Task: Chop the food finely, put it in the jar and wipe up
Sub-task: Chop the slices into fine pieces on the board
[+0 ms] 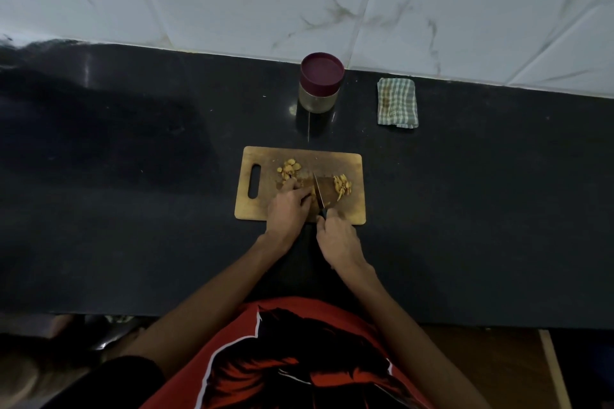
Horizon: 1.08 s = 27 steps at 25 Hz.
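Note:
A wooden chopping board lies on the black counter. Whole pale yellow pieces of food sit in a heap at its upper left, and a pile of sliced bits lies at its right. My right hand grips the dark handle of a knife, whose blade stands on the board between the two piles. My left hand has curled fingertips pinning a piece of food just left of the blade; that piece is mostly hidden. Behind the board stands a jar with a maroon lid on.
A folded green checked cloth lies to the right of the jar near the white marble-tiled wall. The black counter stretches wide on both sides of the board. Its front edge runs just before my red shirt.

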Each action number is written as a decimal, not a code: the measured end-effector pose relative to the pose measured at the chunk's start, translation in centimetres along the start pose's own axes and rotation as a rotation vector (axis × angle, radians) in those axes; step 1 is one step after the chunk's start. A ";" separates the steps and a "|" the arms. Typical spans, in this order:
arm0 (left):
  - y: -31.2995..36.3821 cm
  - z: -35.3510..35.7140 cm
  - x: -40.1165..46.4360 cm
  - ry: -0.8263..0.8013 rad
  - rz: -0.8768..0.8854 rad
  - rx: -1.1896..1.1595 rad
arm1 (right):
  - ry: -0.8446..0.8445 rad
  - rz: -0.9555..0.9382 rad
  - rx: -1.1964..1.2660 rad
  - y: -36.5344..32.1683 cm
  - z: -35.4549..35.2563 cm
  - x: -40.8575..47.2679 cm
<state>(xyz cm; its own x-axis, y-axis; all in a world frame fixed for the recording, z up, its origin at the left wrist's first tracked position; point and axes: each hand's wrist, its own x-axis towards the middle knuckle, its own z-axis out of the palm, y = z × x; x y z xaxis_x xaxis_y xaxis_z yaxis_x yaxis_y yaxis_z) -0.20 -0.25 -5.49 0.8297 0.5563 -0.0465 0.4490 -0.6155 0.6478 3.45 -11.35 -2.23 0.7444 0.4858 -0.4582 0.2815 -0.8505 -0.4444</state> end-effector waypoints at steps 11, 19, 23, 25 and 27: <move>-0.1 0.0 0.1 -0.001 -0.014 -0.011 | -0.010 0.017 -0.033 -0.4 0.1 0.2; -0.1 0.1 0.2 -0.002 -0.003 -0.004 | -0.043 0.051 -0.096 0.3 0.7 -1.3; 0.1 0.0 0.1 -0.004 -0.021 0.021 | 0.005 0.067 -0.032 0.2 0.6 -1.1; 0.1 0.1 0.2 0.002 -0.022 0.014 | 0.052 0.109 0.018 0.5 0.0 -0.7; 0.1 0.1 0.1 0.007 -0.022 0.010 | 0.069 0.124 0.046 0.9 -0.6 -0.5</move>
<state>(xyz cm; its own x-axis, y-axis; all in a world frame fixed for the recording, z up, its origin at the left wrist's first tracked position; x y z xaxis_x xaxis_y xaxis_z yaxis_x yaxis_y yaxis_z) -0.03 -0.30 -5.48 0.8174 0.5734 -0.0555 0.4702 -0.6084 0.6393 3.70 -12.45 -2.00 0.8120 0.3610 -0.4586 0.1575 -0.8922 -0.4234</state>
